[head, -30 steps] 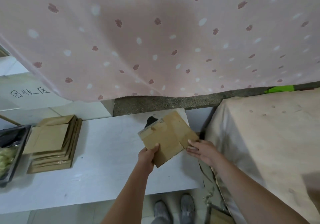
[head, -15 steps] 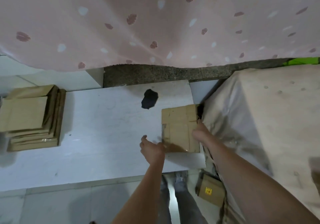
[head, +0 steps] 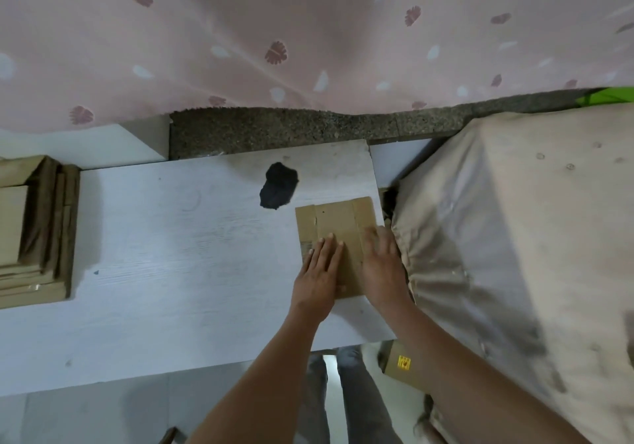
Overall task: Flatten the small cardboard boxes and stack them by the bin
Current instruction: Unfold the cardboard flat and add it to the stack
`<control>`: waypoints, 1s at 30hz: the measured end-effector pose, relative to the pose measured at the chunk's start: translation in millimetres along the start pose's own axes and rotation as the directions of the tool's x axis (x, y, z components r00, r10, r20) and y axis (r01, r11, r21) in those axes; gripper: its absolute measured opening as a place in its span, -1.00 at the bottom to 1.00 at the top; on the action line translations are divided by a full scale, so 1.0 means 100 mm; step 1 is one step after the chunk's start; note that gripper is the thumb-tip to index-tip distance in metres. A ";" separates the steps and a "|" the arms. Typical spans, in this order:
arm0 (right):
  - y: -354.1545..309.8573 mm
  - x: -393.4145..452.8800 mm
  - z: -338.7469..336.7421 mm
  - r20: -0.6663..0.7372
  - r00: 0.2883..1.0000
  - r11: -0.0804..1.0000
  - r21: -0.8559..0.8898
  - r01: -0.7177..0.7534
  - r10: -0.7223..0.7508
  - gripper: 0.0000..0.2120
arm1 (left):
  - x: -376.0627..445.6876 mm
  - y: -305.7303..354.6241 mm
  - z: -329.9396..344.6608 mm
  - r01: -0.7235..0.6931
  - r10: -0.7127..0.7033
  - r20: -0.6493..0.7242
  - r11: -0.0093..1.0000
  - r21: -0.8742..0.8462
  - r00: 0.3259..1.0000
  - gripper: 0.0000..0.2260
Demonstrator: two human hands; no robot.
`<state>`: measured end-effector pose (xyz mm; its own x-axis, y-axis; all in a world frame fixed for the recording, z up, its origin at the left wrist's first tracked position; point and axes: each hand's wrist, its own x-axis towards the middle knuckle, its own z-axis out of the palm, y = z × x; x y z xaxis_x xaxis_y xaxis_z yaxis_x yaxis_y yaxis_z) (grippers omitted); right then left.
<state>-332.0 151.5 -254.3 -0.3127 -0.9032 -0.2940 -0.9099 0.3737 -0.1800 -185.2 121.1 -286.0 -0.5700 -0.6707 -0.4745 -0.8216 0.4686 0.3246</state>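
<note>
Pressing flattened box (head: 338,227) on white table (head: 171,254): left hand (head: 317,277), right hand (head: 382,265) flat, fingers straight, grip released

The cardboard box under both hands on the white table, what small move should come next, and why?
Probably take a grip on the flattened cardboard box and carry it toward the stack of flattened boxes at the table's left end. It already lies flat on the white table, with the left hand and right hand pressing it with straight fingers, so flattening looks done.
</note>
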 end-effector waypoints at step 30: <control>0.03 -0.09 -0.28 0.490 0.776 0.448 0.634 -0.630 0.397 -0.64 | -0.40 0.00 -0.52 0.451 -0.619 0.351 0.006 -0.893 0.703 -0.52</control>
<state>-339.1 154.9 -226.0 -0.4707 -0.4486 -0.7597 -0.0377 0.8705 -0.4907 -162.9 118.0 -223.9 0.1097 -0.5595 -0.8216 -0.2659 -0.8129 0.5181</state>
